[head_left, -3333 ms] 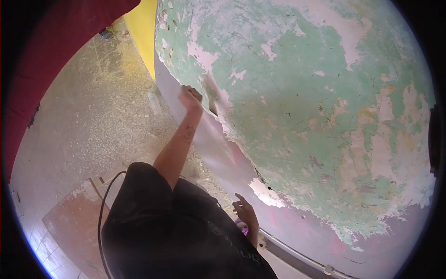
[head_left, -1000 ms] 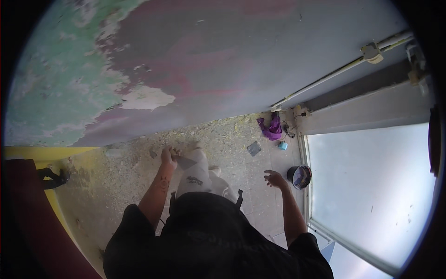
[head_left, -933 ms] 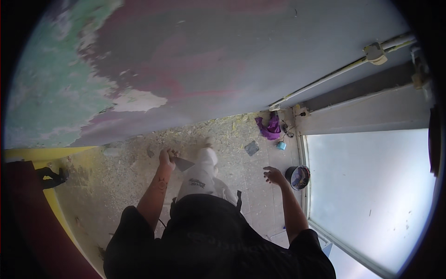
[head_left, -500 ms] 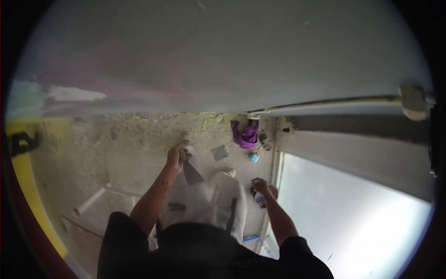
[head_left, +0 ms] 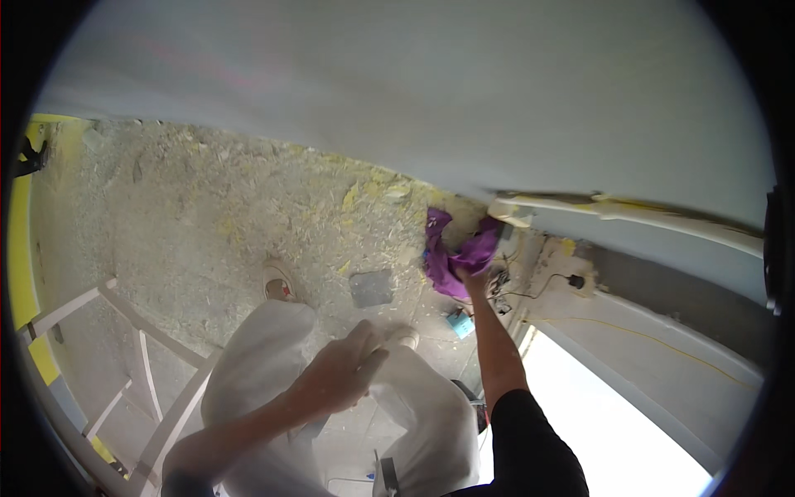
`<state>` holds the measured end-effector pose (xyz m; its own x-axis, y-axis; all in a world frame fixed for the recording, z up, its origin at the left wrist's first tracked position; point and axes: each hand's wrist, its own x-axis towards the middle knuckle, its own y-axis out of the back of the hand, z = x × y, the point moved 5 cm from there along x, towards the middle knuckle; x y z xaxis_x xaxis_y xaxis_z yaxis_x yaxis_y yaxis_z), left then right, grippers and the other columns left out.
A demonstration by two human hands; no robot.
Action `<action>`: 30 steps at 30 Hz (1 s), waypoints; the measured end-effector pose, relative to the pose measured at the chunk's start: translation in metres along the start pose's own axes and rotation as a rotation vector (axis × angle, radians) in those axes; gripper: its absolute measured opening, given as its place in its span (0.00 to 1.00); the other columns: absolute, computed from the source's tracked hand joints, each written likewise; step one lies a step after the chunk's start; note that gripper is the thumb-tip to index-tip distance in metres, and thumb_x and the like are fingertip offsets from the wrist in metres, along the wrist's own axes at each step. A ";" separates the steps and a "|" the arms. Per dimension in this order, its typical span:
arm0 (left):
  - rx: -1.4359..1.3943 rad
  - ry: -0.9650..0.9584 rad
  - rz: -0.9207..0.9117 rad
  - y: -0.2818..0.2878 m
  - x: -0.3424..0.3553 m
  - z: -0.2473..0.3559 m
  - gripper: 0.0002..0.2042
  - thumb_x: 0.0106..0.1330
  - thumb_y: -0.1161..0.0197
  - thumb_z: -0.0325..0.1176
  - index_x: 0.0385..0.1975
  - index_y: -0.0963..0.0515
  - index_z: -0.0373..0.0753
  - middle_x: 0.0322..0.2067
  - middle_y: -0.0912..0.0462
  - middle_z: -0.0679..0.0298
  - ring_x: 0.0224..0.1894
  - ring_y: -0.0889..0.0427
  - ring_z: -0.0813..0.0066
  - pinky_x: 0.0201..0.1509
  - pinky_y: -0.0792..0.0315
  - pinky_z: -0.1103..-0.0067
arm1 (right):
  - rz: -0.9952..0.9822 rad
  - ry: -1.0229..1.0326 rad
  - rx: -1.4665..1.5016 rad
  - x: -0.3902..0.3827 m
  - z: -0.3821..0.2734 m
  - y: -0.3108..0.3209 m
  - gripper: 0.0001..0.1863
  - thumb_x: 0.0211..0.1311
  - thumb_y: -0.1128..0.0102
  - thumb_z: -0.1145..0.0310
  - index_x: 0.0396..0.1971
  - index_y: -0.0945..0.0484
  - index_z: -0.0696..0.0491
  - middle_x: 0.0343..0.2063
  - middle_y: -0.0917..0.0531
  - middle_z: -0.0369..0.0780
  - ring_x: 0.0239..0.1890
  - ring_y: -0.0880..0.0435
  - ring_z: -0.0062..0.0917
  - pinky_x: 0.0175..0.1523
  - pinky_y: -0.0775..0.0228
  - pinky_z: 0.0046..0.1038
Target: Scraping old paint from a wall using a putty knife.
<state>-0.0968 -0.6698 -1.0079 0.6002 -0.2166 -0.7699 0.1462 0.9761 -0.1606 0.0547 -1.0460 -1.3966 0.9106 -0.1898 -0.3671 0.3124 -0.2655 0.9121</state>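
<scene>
My left hand (head_left: 344, 373) is closed in front of my bent knees, wrapped round a scraper's pale handle. Part of its grey blade (head_left: 313, 428) shows below the wrist. At the foot of the wall my right hand (head_left: 474, 282) reaches down onto a crumpled purple cloth (head_left: 447, 277). Its fingers are hidden in the folds, so their grip does not show. Just beside that forearm lies a small light-blue item (head_left: 460, 323). A flat grey square piece (head_left: 372, 288) rests on the floor between the cloth and my left foot.
Flakes and dust cover the rough floor (head_left: 207, 199) along the grey wall (head_left: 397, 91). A pale ladder-like frame (head_left: 157, 331) stands at left. At right a dark cable with a plug (head_left: 575, 282) runs near the cloth, beside a bright opening (head_left: 596, 414). A pipe (head_left: 646, 214) follows the wall.
I have crouched lower and the view has turned. My right hand has gone from beside a red-rimmed container up to the purple cloth. My left hand has drawn back toward my knees, still with the scraper.
</scene>
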 end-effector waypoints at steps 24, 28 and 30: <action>0.127 0.071 0.143 0.015 0.046 -0.065 0.09 0.67 0.47 0.34 0.39 0.36 0.37 0.20 0.25 0.49 0.25 0.23 0.46 0.30 0.31 0.60 | 0.330 -0.187 0.075 0.019 -0.008 -0.020 0.58 0.24 0.21 0.46 0.60 0.40 0.55 0.49 0.30 0.46 0.54 0.31 0.44 0.58 0.36 0.44; 0.130 0.110 0.153 0.019 0.047 -0.065 0.08 0.67 0.47 0.33 0.38 0.35 0.37 0.19 0.25 0.50 0.24 0.22 0.48 0.29 0.31 0.61 | 0.224 -0.254 0.207 0.007 -0.017 -0.025 0.59 0.26 0.20 0.46 0.61 0.41 0.55 0.50 0.31 0.47 0.56 0.33 0.44 0.60 0.37 0.43; 0.127 0.109 0.156 0.020 0.047 -0.064 0.08 0.67 0.47 0.33 0.38 0.35 0.37 0.20 0.25 0.50 0.24 0.22 0.48 0.29 0.31 0.61 | 0.298 -0.164 0.170 0.009 -0.019 -0.022 0.59 0.26 0.20 0.47 0.62 0.41 0.56 0.51 0.31 0.48 0.56 0.33 0.45 0.60 0.38 0.44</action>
<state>-0.1161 -0.6594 -1.0873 0.5361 -0.0535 -0.8425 0.1607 0.9862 0.0396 0.0608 -1.0235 -1.4164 0.8949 -0.4278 -0.1273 -0.0215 -0.3262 0.9451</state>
